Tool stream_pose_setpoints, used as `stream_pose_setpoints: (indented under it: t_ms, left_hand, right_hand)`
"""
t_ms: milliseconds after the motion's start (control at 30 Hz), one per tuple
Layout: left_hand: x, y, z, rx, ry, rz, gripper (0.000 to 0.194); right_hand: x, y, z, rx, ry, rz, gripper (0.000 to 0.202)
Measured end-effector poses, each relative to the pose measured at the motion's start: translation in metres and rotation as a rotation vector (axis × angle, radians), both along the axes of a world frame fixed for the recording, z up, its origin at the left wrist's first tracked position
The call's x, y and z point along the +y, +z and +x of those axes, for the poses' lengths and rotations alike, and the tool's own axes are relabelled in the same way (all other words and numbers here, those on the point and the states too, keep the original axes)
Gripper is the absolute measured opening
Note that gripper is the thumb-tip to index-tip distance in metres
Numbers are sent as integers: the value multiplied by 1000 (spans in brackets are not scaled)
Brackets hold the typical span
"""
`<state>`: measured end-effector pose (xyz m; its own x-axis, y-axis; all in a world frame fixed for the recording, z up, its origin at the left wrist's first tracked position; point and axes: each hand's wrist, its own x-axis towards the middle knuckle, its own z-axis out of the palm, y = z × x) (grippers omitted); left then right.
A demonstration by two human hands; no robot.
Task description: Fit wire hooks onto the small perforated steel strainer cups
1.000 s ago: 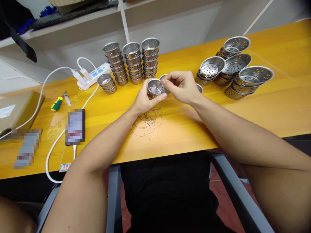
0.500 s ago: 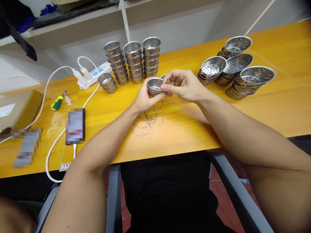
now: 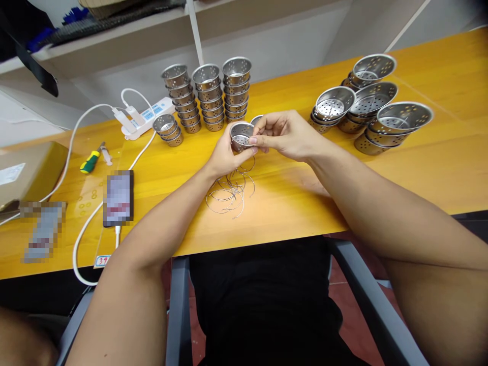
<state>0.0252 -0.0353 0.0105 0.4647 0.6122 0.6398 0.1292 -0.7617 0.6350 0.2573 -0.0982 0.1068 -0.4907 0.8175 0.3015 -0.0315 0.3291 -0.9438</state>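
Note:
A small perforated metal cup (image 3: 240, 138) is held upright, its open top facing me. My left hand (image 3: 223, 156) wraps its outer side, the thumb along the near wall. At the cup's right rim, the thumb and forefinger of my right hand (image 3: 286, 134) are pinched together; whatever is between them is too small or hidden to make out. Behind that hand, the rim of another metal cup (image 3: 256, 119) peeks out, mostly covered. Several thin open wire rings (image 3: 230, 195) lie in a loose tangle on the table below my hands.
Tall stacks of perforated cups (image 3: 206, 95) stand at the back, with a shorter stack (image 3: 168, 133) to their left. More stacked cups (image 3: 396, 124) stand at right. Leftward lie a power strip (image 3: 148, 121), charging phone (image 3: 118, 198), screwdriver (image 3: 90, 161), second phone (image 3: 44, 233) and cardboard box (image 3: 34, 168).
Both hands stay at the cup in nearly the same pose. The right fingertips and the cup have shifted very slightly left.

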Motion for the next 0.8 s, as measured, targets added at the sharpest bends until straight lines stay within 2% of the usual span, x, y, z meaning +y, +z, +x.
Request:
stream_pose_setpoints:
  t_ms: [233,433,500,667,800]
  left_hand:
    - [0,1,0,-21,-19,12,84]
    - [-1,1,-2,3,-2,13,89]
    - [2,-2,-2,-1,-4,25,90]
    - [14,-10,-4,-40,11,49,88]
    - [21,-14,-7,-47,31,70,90]
  right_hand:
    - [1,-1,-1,-3,-25,-10,59]
    - [4,-5,-2,-8,-19,52,60]
    - [4,-7,-1,-61,-58,110,59]
    - [0,-6,3,-251,-302,393,71]
    - [-2,-5,5,-422,-277,494,65]
